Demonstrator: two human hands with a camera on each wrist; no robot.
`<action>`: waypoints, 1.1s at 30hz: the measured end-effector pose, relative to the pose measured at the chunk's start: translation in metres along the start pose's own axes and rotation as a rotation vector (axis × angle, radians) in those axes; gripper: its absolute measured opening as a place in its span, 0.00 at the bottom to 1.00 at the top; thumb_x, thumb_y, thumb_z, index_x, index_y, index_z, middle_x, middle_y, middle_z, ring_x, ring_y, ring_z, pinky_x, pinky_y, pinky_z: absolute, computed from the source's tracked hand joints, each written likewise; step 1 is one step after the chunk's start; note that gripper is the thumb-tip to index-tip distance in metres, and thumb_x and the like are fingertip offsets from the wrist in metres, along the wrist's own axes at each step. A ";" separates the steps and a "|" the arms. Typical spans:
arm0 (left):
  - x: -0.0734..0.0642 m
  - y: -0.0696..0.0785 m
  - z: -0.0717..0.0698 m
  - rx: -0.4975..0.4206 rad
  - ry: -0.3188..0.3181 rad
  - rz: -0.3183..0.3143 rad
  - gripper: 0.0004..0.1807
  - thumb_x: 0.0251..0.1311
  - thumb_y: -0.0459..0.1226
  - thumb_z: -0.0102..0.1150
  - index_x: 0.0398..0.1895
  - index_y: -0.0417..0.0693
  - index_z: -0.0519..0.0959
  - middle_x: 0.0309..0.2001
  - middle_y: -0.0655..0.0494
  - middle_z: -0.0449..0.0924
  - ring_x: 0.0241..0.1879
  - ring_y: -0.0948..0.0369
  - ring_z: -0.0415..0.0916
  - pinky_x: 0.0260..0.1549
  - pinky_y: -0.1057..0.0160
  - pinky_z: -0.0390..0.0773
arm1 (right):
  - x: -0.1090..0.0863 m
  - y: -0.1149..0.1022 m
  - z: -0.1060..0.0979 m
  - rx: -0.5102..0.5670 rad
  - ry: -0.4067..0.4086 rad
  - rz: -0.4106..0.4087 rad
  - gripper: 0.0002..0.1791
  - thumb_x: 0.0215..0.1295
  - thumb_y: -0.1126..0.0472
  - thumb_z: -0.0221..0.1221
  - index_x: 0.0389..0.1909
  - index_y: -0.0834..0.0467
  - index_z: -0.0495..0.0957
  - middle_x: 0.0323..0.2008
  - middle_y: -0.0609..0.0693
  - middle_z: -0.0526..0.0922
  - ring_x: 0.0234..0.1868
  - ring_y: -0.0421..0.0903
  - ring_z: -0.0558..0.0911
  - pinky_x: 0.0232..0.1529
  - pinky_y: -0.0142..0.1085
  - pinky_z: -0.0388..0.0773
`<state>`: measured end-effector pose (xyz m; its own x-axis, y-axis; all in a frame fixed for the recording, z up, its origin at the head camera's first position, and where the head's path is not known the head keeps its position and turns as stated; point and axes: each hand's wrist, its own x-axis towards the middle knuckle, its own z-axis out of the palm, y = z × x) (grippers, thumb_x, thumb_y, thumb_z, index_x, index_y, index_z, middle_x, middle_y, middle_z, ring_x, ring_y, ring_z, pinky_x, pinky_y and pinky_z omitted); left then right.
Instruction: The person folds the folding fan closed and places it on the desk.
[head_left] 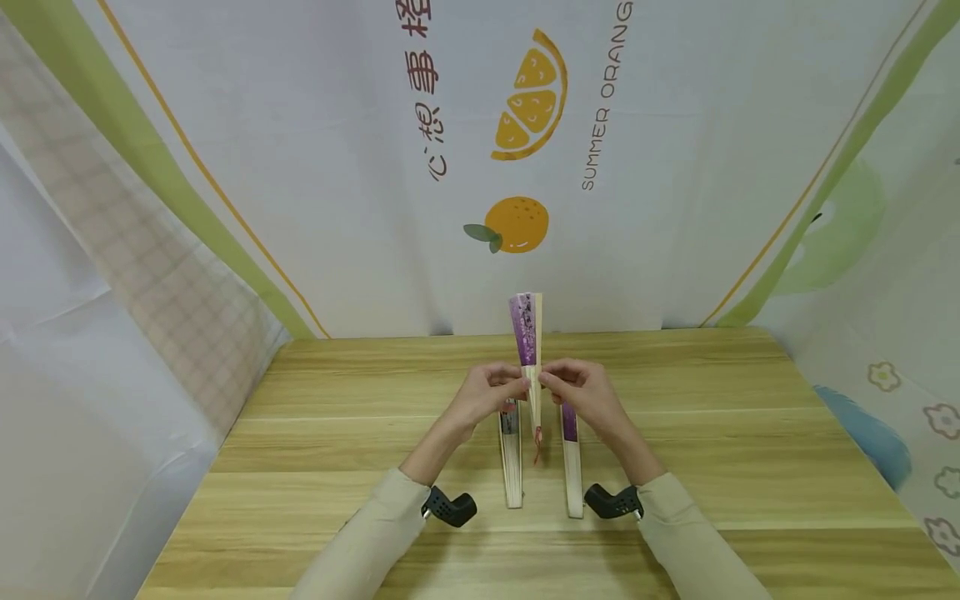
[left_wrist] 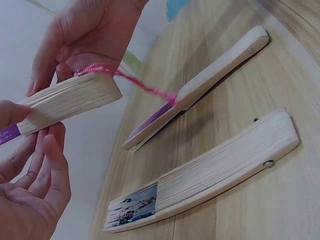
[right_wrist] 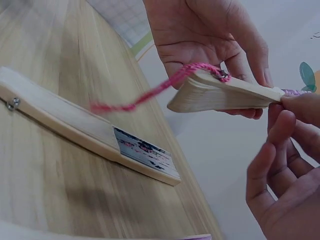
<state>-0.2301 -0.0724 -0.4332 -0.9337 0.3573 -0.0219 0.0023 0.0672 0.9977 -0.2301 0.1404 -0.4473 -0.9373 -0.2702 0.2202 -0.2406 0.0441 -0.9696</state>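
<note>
Both hands hold a slightly spread folding fan (head_left: 527, 329) upright above the table, its purple patterned leaf at the top and pale ribs below. My left hand (head_left: 483, 393) pinches the ribs from the left, thumb in front. From the right, my right hand (head_left: 588, 396) pinches the same fan between thumb and fingers. A pinkish-red tassel cord (left_wrist: 130, 79) hangs from its rivet end. Below lie two folded fans: one with a dark floral leaf (left_wrist: 225, 170) near the left hand, one with a purple leaf (head_left: 572, 471) near the right. Their far ends are partly hidden by the hands in the head view.
The wooden table (head_left: 337, 492) ends at a white cloth backdrop (head_left: 352, 233) with printed oranges and lettering. Cloth also hangs along the left and right sides. Dark wrist-worn devices (head_left: 450, 507) sit at both sleeve cuffs.
</note>
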 end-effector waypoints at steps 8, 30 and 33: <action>-0.001 0.004 0.001 -0.002 -0.004 -0.004 0.13 0.70 0.35 0.63 0.49 0.32 0.81 0.40 0.49 0.85 0.46 0.41 0.81 0.47 0.41 0.80 | 0.001 0.000 0.000 0.033 -0.040 0.027 0.10 0.75 0.65 0.59 0.48 0.70 0.81 0.32 0.62 0.79 0.27 0.44 0.74 0.30 0.39 0.76; 0.000 0.002 -0.003 0.000 -0.069 -0.003 0.11 0.72 0.32 0.60 0.51 0.33 0.81 0.43 0.47 0.85 0.49 0.41 0.81 0.48 0.41 0.79 | 0.000 -0.003 0.001 -0.009 -0.036 0.015 0.09 0.73 0.67 0.60 0.46 0.69 0.82 0.30 0.52 0.80 0.28 0.45 0.75 0.30 0.36 0.76; 0.001 0.001 -0.004 -0.025 -0.080 -0.018 0.12 0.72 0.32 0.60 0.52 0.33 0.81 0.44 0.48 0.85 0.51 0.38 0.79 0.49 0.42 0.79 | 0.000 -0.003 0.001 -0.010 -0.038 0.006 0.09 0.73 0.67 0.61 0.45 0.69 0.83 0.29 0.53 0.80 0.28 0.45 0.75 0.31 0.38 0.76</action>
<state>-0.2323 -0.0757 -0.4324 -0.9017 0.4300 -0.0444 -0.0244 0.0520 0.9983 -0.2286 0.1391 -0.4443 -0.9284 -0.3064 0.2102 -0.2377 0.0549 -0.9698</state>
